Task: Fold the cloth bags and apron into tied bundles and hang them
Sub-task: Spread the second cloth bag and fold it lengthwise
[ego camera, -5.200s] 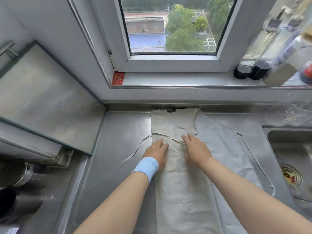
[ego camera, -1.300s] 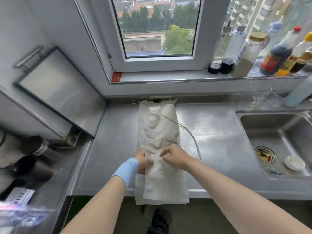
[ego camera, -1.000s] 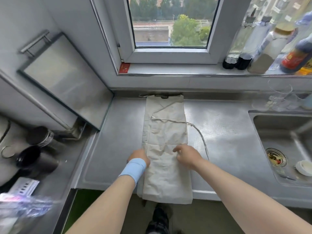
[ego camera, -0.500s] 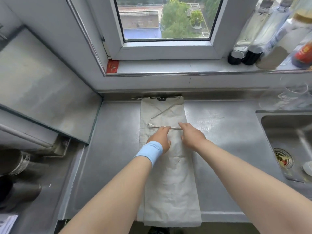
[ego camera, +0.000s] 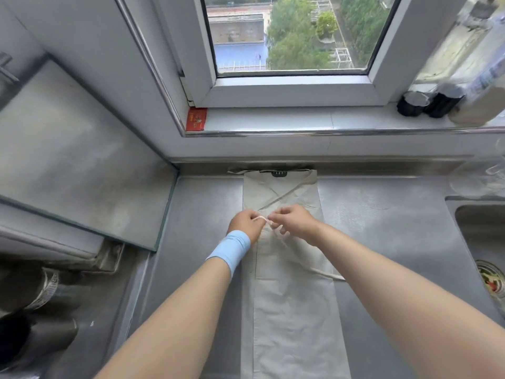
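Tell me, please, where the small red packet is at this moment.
In the head view, the red packet sits at the left end of the window sill, against the frame's corner, up and left of the folded apron on the counter.

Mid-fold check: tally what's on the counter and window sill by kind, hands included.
Apron: 1
Tie string: 1
Hands pinching it, left hand and right hand: 2
Red card on the sill: 1
Dark-based bottles, sill: 2
Total: 7
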Motion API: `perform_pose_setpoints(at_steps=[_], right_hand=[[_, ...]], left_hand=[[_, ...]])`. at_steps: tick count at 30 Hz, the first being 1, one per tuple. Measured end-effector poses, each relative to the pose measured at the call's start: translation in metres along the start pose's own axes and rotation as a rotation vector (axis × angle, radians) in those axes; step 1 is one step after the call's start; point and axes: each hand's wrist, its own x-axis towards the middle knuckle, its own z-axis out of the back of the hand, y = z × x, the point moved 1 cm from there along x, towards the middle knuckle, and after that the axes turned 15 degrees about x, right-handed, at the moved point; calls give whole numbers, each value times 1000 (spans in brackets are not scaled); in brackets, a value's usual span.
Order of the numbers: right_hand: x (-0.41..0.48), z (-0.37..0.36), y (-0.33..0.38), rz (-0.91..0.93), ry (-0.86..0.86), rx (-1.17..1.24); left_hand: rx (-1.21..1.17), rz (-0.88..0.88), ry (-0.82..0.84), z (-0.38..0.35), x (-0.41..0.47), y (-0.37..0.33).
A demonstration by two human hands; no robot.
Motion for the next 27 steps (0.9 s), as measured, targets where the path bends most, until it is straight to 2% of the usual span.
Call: perform_pose_setpoints(at_steps=[4,5,6,8,10,12,14,16,18,20,23,25,27], right_hand=[[8,-17,-10,38,-22,-148],[7,-23,-11,40,-4,-195],[6,-27,-12,40,12,-225],[2,-35,-14,29,34,-224],[-2,-41,-18,28,38,-193],[-6,-44,-22,70,12,-222],[-13,-43,-29,128,-36,-312],[-22,-37,-39,162,-66,-437],[-31,-30,-51,201,-48,-610],[-43,-24,-62,206,-32,-735],[-63,-15,-77,205,15,-875],[-80,-11,-89,194,74,-1030],[-97,-6,-98,176,52,-1133]], left_hand=[[-921,538,-217,42,9,31],[-1054,612,-285,50,9,41],[-1066,659,-354,55,9,51],[-875,748,-484,58,5,70],[-598,717,-530,52,-9,75],[-315,493,-514,39,-25,71],[21,123,-406,20,-39,62],[320,-196,-205,0,-48,52],[504,-322,10,-12,-53,47],[622,-357,112,-21,-60,47],[800,-317,167,-35,-73,57],[872,-231,164,-45,-87,63],[898,-190,91,-51,-103,65]])
